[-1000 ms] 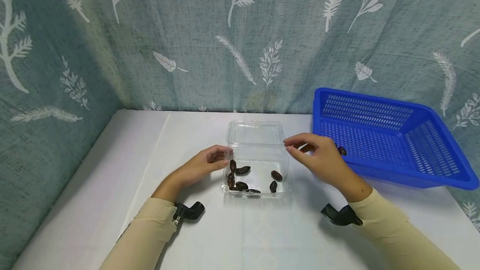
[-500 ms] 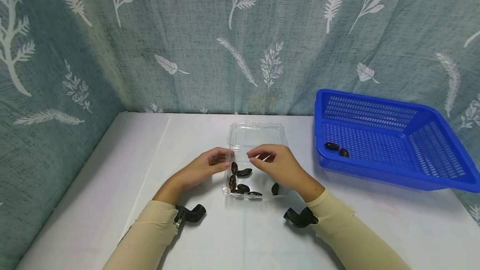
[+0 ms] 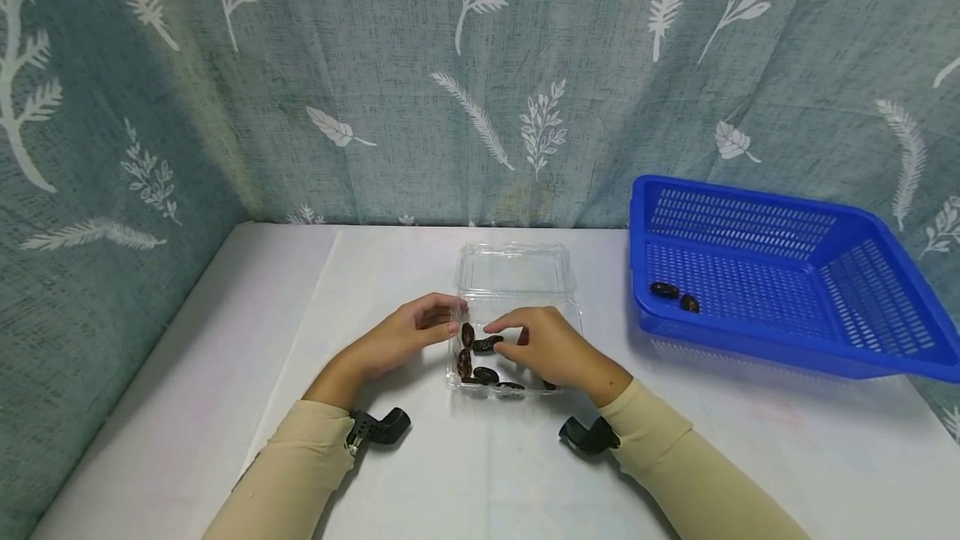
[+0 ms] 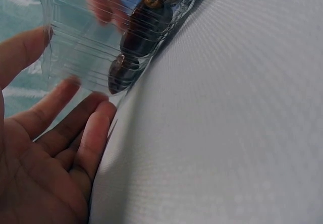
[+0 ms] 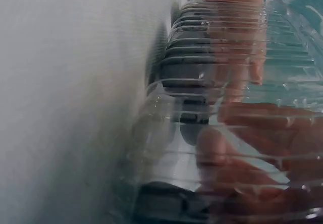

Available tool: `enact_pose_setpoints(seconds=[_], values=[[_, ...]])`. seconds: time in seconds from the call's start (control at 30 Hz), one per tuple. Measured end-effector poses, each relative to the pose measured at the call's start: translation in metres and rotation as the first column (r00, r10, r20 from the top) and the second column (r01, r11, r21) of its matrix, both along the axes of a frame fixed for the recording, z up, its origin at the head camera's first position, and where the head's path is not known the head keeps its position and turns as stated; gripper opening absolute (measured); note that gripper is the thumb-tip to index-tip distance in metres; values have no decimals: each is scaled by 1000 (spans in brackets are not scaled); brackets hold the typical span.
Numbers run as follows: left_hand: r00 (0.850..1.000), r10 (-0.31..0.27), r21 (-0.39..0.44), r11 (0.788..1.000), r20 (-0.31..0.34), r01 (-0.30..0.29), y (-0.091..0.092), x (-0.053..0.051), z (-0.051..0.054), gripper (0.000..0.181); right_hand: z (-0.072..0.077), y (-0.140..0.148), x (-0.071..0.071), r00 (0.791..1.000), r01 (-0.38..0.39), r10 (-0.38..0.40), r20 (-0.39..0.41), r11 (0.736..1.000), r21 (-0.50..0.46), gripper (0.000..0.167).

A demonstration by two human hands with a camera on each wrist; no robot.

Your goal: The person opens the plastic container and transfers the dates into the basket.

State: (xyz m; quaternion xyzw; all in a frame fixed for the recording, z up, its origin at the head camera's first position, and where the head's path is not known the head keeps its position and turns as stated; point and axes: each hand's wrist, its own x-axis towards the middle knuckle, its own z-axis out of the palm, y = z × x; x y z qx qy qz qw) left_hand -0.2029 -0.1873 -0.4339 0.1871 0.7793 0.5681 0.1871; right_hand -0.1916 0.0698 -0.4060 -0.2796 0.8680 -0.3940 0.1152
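Seven dark brown pods [image 3: 486,375] can be seen inside a clear plastic box [image 3: 498,308], set on the surface [image 3: 420,473] between the two hands. Most of them are gathered along the left wall and the near side; one at the near right is partly covered by the right hand [image 3: 558,348]. That hand is held over the right half of the box, its thumb and forefinger spread apart at the right end of the pod that lies crosswise just right of the left wall. It is not clenched; whether the pod is touched cannot be told. The left hand [image 3: 405,336] is placed at the left wall, its fingers loose and spread, and the plastic is touched by the fingertips without being gripped. The box's lid [image 3: 513,267] is laid back on the far side.

To the far right, well apart from the box, a blue basket [image 3: 757,348] with slotted walls is seen, and two more pods [image 3: 664,290] are contained in its near left corner. Both forearms are covered by beige sleeves [image 3: 300,457], and a black device [image 3: 386,426] is worn at each wrist. The surface is bordered at the far side and the left by a teal curtain [image 3: 405,132] patterned with white leaves.
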Motion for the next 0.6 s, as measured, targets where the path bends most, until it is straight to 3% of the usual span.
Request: enact_pose_setpoints(seconds=[0.23, 0.4, 0.6], values=[[1000, 7, 3, 1000, 5, -7, 2, 0, -1, 44, -6, 0, -1, 999, -30, 32, -10, 995, 94, 30], [1000, 9, -3, 1000, 7, -9, 1, 1, -2, 44, -8, -1, -1, 995, -40, 52, -81, 988, 150, 28], [1000, 8, -6, 1000, -9, -8, 1, 0, -2, 43, -8, -3, 0, 986, 13, 21, -167, 979, 202, 23]])
